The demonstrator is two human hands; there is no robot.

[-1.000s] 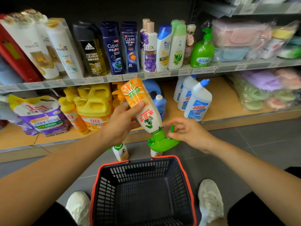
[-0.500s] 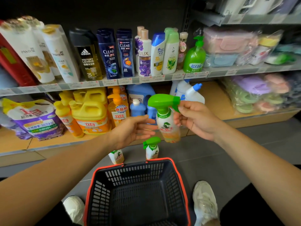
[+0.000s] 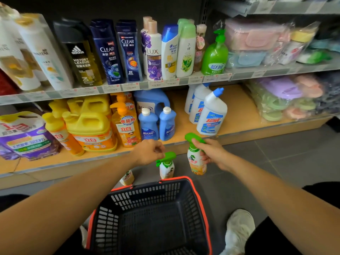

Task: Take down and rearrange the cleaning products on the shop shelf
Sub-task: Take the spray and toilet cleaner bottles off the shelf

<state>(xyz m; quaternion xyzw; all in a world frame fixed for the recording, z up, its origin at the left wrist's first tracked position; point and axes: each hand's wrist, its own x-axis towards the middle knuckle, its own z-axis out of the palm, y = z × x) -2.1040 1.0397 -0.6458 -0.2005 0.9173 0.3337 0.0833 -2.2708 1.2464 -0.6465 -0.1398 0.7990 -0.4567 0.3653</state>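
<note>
My right hand [image 3: 211, 155] grips a white and orange spray bottle [image 3: 196, 162] with a green trigger head, upright, just above the floor in front of the lower shelf [image 3: 239, 107]. A second spray bottle [image 3: 166, 166] of the same kind stands on the floor to its left. My left hand [image 3: 150, 151] hovers at that bottle's trigger head with fingers loosely curled; I cannot tell if it touches. A third such bottle [image 3: 127, 178] stands further left, partly hidden behind my left arm.
A dark basket with a red rim [image 3: 195, 186] sits on the floor between my white shoes [image 3: 239, 229]. The lower shelf holds yellow detergent jugs [image 3: 88, 126], blue bottles [image 3: 149, 124] and white toilet cleaners [image 3: 211, 115]. Shampoo bottles [image 3: 127, 50] line the upper shelf.
The bottle went from my left hand to my right, was turned upright, then lowered towards the floor. My left hand let go and dropped to the second bottle's trigger.
</note>
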